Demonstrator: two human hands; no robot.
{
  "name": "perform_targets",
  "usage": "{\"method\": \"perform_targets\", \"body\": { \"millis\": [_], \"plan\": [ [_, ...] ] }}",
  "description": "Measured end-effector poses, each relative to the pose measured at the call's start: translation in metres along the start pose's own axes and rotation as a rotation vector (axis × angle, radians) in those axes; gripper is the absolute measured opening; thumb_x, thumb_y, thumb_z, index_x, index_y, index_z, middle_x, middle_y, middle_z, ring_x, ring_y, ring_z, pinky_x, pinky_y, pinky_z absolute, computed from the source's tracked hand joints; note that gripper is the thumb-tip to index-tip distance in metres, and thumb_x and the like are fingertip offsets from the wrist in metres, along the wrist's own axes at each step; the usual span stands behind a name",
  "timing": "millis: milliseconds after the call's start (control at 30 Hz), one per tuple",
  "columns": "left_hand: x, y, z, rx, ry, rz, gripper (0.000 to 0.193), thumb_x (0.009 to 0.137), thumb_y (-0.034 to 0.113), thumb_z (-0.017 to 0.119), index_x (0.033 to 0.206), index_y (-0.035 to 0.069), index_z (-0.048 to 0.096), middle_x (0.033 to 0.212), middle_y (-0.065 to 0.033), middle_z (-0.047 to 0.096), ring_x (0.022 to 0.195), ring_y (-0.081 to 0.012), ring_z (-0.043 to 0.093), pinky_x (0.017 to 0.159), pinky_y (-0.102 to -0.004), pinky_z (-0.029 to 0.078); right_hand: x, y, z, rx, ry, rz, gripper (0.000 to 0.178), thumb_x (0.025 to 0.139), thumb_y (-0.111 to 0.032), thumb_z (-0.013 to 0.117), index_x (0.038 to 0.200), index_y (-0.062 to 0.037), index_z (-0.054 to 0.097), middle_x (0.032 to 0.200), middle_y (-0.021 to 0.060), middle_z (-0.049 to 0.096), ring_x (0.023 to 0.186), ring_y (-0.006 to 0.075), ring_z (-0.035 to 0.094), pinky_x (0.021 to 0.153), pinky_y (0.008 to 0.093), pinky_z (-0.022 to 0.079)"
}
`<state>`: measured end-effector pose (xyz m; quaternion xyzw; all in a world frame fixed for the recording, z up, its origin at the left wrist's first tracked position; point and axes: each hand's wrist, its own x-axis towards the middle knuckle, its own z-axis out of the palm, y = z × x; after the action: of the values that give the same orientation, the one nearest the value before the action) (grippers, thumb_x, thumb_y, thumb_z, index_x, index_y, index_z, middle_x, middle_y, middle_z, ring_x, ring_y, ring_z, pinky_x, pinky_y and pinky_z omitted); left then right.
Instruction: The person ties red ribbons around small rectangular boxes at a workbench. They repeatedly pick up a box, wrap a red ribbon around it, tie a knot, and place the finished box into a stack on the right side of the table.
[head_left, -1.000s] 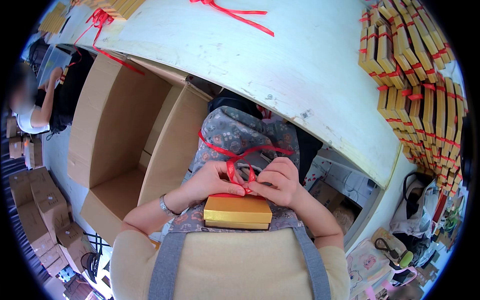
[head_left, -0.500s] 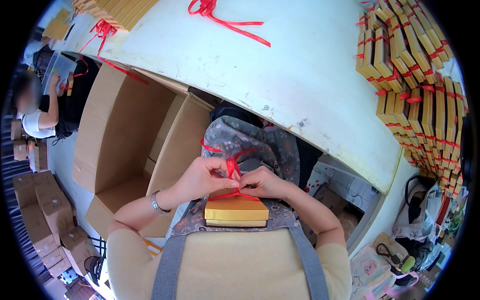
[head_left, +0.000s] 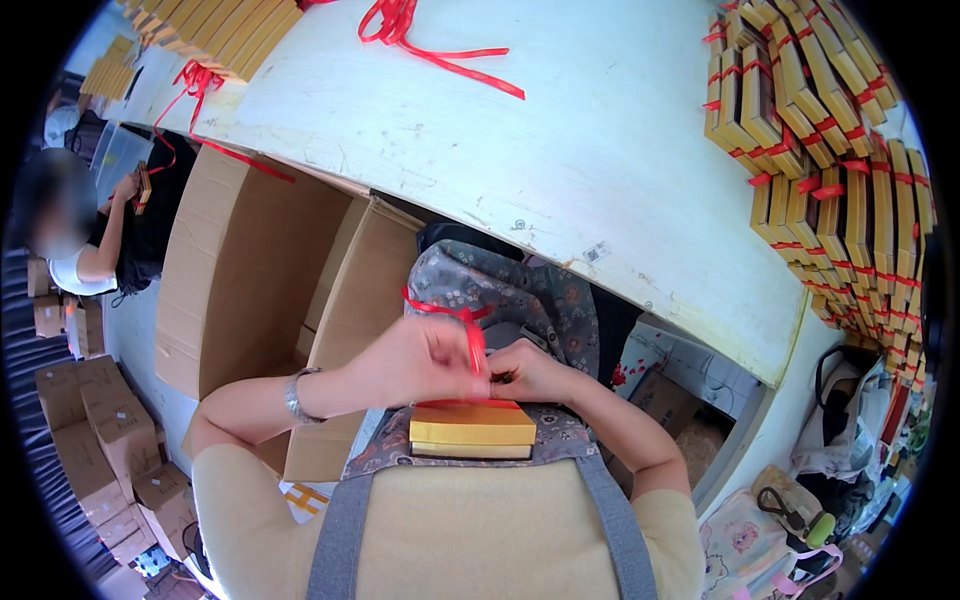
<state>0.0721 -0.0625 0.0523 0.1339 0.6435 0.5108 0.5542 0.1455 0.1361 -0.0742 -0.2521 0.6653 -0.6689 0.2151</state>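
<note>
Gold rectangular card box (head_left: 472, 431) lay on grey floral cloth apron (head_left: 450, 275), long axis left-right. Just beyond box: right hand (head_left: 532, 371) pinched narrow red ribbon (head_left: 475, 342); left hand (head_left: 405, 362) equally near, too blurred to tell grip.

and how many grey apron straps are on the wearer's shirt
2: the left strap and the right strap, both over the cream shirt, at either side below the gold box. Any at the back would be hidden.

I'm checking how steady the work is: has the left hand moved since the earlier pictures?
Yes. Judged against the open cardboard box, the left hand has shifted to the left, and it looks blurred.
</note>
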Motion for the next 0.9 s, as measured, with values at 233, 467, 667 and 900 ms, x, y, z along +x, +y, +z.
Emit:
{"method": "perform_targets", "body": {
  "millis": [233,467,667,900],
  "plan": [
    [-0.04,0.036,0.021,0.923,0.001,0.417,0.028,0.076,0.028,0.074,0.091,0.007,0.061,0.074,-0.0049,0.059,0.066,-0.0253,0.062,0.055,-0.0344,0.049,0.005,-0.014,-0.01,-0.021,-0.084,0.175,0.016,0.078,-0.007,0.074,0.093,-0.0032,0.07,0.077,0.0094,0.067,0.064,0.0192,0.061,0.064,0.028,0.049],
    [-0.048,0.016,0.009,0.884,0.02,0.486,0.032,0.073,0.023,0.075,0.097,0.008,0.06,0.081,-0.003,0.058,0.072,-0.0209,0.062,0.055,-0.0326,0.05,0.015,-0.015,-0.009,-0.045,-0.164,0.174,0.018,0.083,-0.012,0.072,0.099,-0.0034,0.071,0.086,0.0119,0.071,0.074,0.0192,0.067,0.067,0.0294,0.051],
    [-0.063,0.014,0.029,1.105,0.044,0.453,0.05,0.071,0.023,0.076,0.112,0.005,0.055,0.087,-0.0064,0.056,0.083,-0.0228,0.062,0.059,-0.0334,0.052,0.012,-0.003,0.001,-0.056,-0.15,0.197,0.018,0.084,-0.013,0.072,0.099,-0.0027,0.071,0.085,0.0132,0.07,0.069,0.0167,0.065,0.065,0.0286,0.05],
    [-0.068,0.023,-0.026,0.461,0.49,0.444,0.056,0.061,0.015,0.082,0.11,0.001,0.059,0.107,-0.0101,0.064,0.097,-0.0196,0.064,0.079,-0.0333,0.053,0.014,-0.043,-0.035,0.074,0.188,0.357,0.015,0.09,-0.006,0.063,0.101,-0.0001,0.07,0.088,0.002,0.071,0.082,0.0053,0.06,0.075,0.0236,0.051]
  ]
}}
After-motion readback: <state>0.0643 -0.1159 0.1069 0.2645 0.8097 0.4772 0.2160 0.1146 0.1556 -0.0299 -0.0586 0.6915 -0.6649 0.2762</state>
